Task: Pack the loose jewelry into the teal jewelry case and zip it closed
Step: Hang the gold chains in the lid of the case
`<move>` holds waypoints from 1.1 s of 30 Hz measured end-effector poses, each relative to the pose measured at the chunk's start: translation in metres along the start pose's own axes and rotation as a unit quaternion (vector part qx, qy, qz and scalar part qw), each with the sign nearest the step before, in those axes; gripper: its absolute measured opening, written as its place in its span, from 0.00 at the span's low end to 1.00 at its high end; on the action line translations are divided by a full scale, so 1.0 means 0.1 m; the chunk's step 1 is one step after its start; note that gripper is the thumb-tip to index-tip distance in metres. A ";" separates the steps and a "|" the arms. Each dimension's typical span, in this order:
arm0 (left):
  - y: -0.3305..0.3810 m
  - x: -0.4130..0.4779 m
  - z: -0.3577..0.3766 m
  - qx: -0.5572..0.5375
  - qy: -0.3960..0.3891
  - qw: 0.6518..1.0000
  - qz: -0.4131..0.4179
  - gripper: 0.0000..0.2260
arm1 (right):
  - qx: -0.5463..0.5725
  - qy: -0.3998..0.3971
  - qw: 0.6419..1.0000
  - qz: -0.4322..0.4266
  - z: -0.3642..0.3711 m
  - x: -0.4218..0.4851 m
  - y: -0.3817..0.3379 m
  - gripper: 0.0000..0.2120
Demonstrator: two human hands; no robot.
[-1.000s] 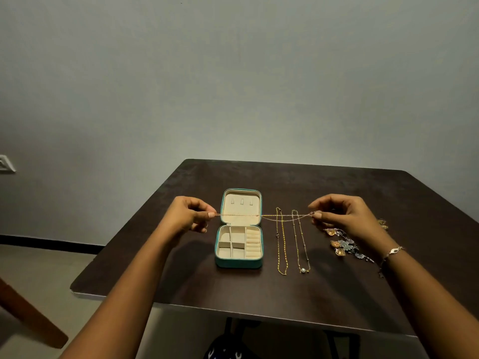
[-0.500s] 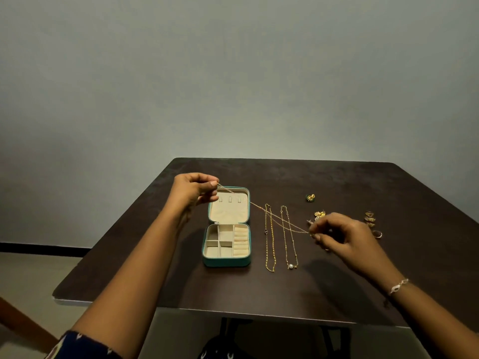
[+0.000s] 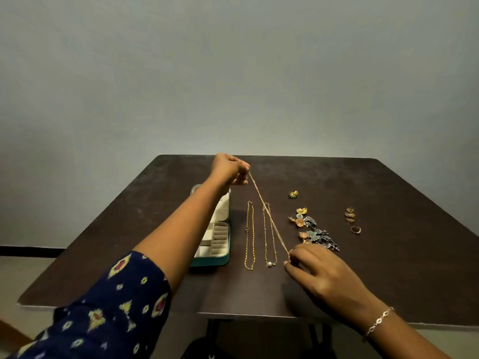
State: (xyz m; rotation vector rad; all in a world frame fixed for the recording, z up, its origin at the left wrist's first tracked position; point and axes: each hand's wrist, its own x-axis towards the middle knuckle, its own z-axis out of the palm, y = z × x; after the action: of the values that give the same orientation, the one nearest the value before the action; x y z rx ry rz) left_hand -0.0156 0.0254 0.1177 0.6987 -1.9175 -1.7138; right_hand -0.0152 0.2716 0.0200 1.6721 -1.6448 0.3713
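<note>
Moved since earlier: your left hand [image 3: 229, 168] has lifted up and away to the centre of the frame, past the far end of the case. The thin chain [image 3: 268, 215] now runs steeply down and to the right instead of lying flat across.
Left hand: fingers curled, pinching the chain's upper end.
Right hand: your right hand [image 3: 318, 273], right of centre and low over the worktop [image 3: 401, 268], pinches the lower end between thumb and fingertip; the other fingers are loosely bent.
Case: the teal case [image 3: 216, 246] lies open left of centre, lid back. Your left forearm crosses over it and hides much of the inside; the part that shows holds no jewelry.
Risk, snagging: the stretched chain passes right over the pearl necklace [image 3: 269, 239]. If you lower it there, I expect the two to catch and drag.
Risk, slipping: so fine a chain could slide out of either pinch and fall in a knot.
Risk, forearm: dropping that arm may well bump the lid or shove the case.
In the way: the gold chain [image 3: 249, 237] lies between the pearl necklace and the case.
Around: earrings [image 3: 311, 229] and rings [image 3: 350, 215] sit right of centre, not yet packed.
</note>
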 end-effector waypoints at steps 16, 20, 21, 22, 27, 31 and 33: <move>-0.47 0.56 0.87 0.231 -0.037 0.972 0.007 0.11 | 0.021 -0.064 0.998 0.005 0.40 -0.23 0.06 0.07; -0.59 0.66 0.95 0.278 -0.035 0.960 0.016 0.13 | 0.034 -0.083 0.995 0.042 0.42 -0.26 0.10 0.06; -0.63 0.68 0.97 0.289 -0.038 0.956 0.015 0.13 | 0.042 -0.088 0.994 0.051 0.42 -0.26 0.10 0.05; -0.66 0.70 0.99 0.301 -0.041 0.953 0.012 0.13 | 0.051 -0.093 0.993 0.059 0.42 -0.26 0.10 0.04; -0.81 0.75 1.03 0.357 -0.069 0.932 -0.005 0.13 | 0.071 -0.118 0.987 0.086 0.43 -0.27 0.11 0.03; -0.84 0.73 1.05 0.384 -0.081 0.920 -0.002 0.11 | 0.091 -0.138 0.981 0.103 0.44 -0.28 0.12 0.05; -0.85 0.73 1.05 0.391 -0.082 0.917 0.000 0.10 | 0.103 -0.149 0.978 0.105 0.44 -0.28 0.12 0.08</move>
State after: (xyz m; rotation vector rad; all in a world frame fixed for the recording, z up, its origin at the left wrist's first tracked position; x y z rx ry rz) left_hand -0.1337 0.0497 0.0227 0.8303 -2.7395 -0.9715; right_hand -0.0432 0.2640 -0.0247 1.7761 -2.0759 0.4212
